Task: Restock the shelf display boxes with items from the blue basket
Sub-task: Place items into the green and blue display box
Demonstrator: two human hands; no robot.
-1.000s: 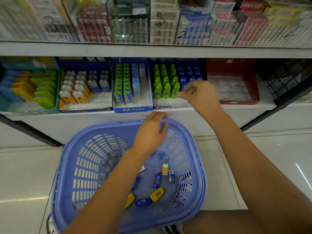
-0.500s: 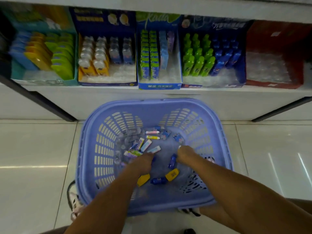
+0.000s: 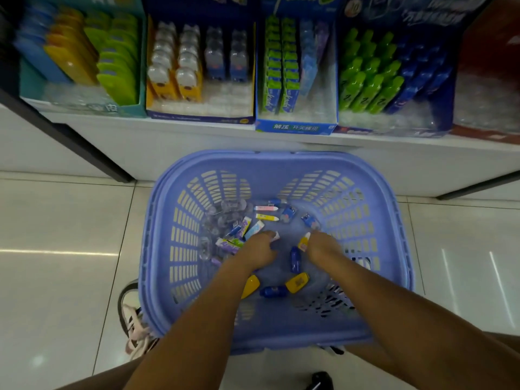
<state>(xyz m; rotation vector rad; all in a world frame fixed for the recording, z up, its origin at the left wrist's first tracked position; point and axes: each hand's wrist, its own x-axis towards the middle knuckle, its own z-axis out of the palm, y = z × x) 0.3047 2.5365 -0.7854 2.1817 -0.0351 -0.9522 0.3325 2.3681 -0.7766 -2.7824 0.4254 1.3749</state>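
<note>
Both hands have dropped from the shelf into the slatted blue plastic basket (image 3: 157, 249): left hand (image 3: 260, 249) pinching a small white item (image 3: 276, 235), right hand (image 3: 320, 244) closing on a small yellow-and-white eraser (image 3: 304, 241), so another restock pick has begun.

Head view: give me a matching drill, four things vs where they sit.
Things:
1. green bottles
2. yellow and white item
3. blue basket
4. shoe

Places:
A. on the floor tiles, below the shelf
B. at the right hand fingers
C. beside the basket's near left corner
D. in a display box on the shelf

Pairs: 1-D, 2-B, 3-A, 4-C
</note>
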